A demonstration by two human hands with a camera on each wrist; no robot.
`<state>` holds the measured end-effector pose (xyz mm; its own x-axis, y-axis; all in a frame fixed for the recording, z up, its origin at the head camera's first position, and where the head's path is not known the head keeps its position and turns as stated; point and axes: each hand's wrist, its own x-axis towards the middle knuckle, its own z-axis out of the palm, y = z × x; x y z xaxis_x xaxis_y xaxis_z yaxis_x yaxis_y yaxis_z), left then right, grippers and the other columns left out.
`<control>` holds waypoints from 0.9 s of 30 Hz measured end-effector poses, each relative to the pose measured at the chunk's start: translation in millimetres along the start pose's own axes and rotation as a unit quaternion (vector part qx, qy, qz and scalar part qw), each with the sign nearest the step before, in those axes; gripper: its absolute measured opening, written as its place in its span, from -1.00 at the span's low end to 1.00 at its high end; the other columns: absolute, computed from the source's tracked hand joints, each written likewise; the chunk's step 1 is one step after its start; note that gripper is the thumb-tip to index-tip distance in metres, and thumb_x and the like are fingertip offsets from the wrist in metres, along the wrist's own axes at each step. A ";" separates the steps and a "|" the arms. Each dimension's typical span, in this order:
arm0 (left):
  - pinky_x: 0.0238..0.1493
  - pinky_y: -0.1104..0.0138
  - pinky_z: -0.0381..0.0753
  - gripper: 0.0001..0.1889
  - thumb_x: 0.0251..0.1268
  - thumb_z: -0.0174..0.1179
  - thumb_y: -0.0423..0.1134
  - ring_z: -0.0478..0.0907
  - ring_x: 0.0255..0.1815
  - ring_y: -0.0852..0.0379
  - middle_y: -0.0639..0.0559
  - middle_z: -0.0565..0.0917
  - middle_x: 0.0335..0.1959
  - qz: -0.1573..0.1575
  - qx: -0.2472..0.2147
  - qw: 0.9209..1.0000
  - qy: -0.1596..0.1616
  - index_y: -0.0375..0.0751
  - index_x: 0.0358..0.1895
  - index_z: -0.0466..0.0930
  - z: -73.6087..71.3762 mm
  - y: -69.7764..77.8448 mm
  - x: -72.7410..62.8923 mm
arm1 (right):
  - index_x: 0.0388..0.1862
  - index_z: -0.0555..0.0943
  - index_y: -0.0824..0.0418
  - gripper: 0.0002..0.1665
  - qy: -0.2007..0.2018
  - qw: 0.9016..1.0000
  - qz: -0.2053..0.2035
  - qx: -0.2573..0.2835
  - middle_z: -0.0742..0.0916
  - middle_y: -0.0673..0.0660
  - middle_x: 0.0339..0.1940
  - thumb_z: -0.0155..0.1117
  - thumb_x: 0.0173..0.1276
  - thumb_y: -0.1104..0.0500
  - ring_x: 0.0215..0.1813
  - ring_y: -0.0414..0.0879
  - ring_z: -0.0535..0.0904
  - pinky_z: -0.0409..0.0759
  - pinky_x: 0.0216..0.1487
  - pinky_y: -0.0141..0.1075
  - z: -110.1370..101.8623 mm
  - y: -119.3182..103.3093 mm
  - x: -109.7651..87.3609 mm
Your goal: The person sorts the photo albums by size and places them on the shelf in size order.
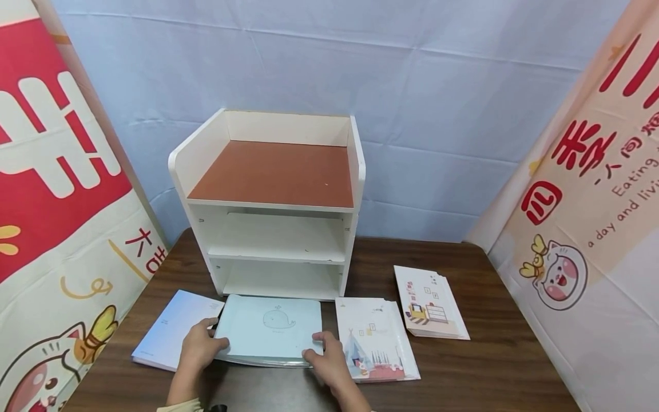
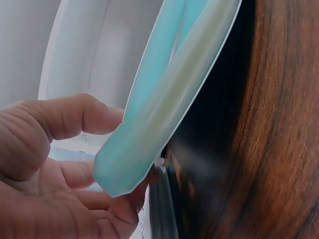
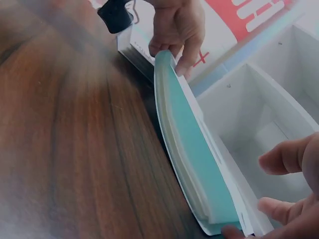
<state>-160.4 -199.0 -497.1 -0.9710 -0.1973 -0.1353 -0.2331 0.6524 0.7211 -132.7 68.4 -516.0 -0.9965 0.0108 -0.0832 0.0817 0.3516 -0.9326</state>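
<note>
In the head view a light-blue plastic folder (image 1: 270, 329) with a whale drawing lies level in front of a white shelf unit. My left hand (image 1: 202, 346) pinches its left edge, thumb on top. In the left wrist view the fingers of that hand (image 2: 75, 164) reach round the folder's rounded edge (image 2: 149, 124). At the right edge is my right hand (image 1: 328, 357), fingers spread. The right wrist view has the thumb and a finger of this hand (image 3: 294, 184) raised off the cover, and one fingertip at the folder's near corner (image 3: 219, 226).
Behind the folder rises the white shelf unit (image 1: 285, 237) with a brown top and two bare compartments. A blue-covered book (image 1: 177, 329) lies to the left. On the right are two piles of white illustrated booklets, the nearer (image 1: 373, 326) and the farther (image 1: 427, 292). The table (image 1: 463, 377) is dark wood.
</note>
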 end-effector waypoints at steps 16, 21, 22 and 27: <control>-0.31 0.08 0.54 -0.29 0.02 0.16 -0.50 0.45 -0.12 -0.29 -0.54 0.38 -0.03 0.026 -0.130 0.991 0.008 -0.52 0.29 0.07 8.5 -6.4 -1.6 | -0.12 0.52 0.35 -0.58 0.030 0.999 0.019 0.005 0.50 0.34 -0.03 0.30 -0.03 0.27 0.05 0.19 0.38 0.31 0.03 0.09 13.9 6.5 -2.8; -0.51 0.22 0.59 -0.38 0.05 0.07 -0.51 0.52 -0.30 -0.17 -0.54 0.34 -0.03 -0.002 -0.195 0.981 0.018 -0.61 0.24 0.12 13.7 -9.1 3.2 | -0.07 0.46 0.44 -0.52 0.042 0.999 0.002 0.023 0.55 0.30 -0.08 0.27 -0.03 0.34 -0.07 0.08 0.44 0.42 -0.10 -0.08 13.8 8.5 -1.1; -0.53 0.22 0.59 -0.40 0.05 0.06 -0.52 0.52 -0.34 -0.12 -0.53 0.35 -0.06 -0.008 -0.202 0.979 0.024 -0.62 0.22 0.13 15.0 -10.2 4.5 | -0.05 0.44 0.44 -0.51 0.043 0.999 0.002 0.029 0.54 0.29 -0.09 0.27 -0.03 0.34 -0.08 0.06 0.43 0.41 -0.10 -0.11 14.1 8.7 -0.5; -0.55 0.14 0.59 -0.44 0.05 0.09 -0.46 0.53 -0.50 0.04 -0.46 0.42 -0.14 -0.030 -0.219 0.975 0.038 -0.63 0.17 0.22 18.4 -14.5 10.0 | 0.11 0.25 0.56 -0.37 0.029 0.991 0.044 0.125 0.52 0.30 -0.21 0.18 0.03 0.40 -0.22 0.00 0.47 0.49 -0.28 -0.18 14.6 11.6 3.2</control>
<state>-167.7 -197.0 -521.4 -0.9456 -0.2901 -0.1474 -0.2278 0.2667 0.9365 -134.7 58.8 -532.2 -0.9843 0.0864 -0.1541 0.1628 0.1045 -0.9811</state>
